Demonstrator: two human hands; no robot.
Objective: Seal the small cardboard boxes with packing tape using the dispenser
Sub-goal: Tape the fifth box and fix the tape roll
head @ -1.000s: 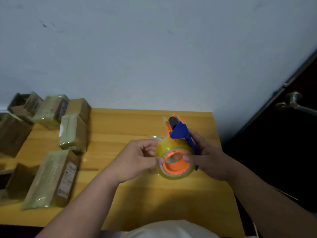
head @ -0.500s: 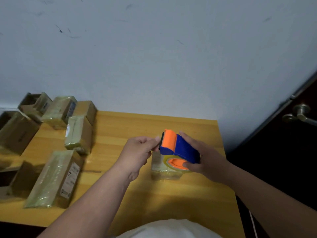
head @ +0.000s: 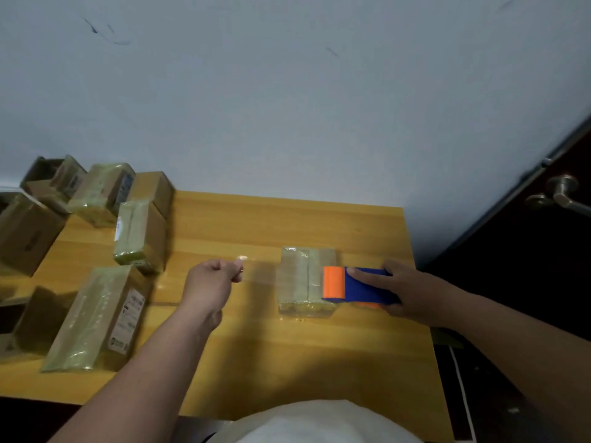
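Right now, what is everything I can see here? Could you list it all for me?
Small box: one, tape-wrapped brown, table centre-right.
Tape dispenser: one, orange and blue, at that box's right edge.
Tape strip: one, clear, stretched from dispenser to left hand.
Other boxes: several, brown, many taped, clustered left.
Table: one, yellow wood.
Wall: pale grey-blue, behind.
Door handle: one, metal, far right.
Left hand: pinches tape end.
Right hand: grips dispenser.

A plain room used as a small packing station. A wooden surface (head: 287,225) stands against a bare scuffed wall (head: 287,91), taped cardboard boxes (head: 96,314) piled at nine o'clock. A dark door with a lever handle (head: 563,196) shows at three o'clock.
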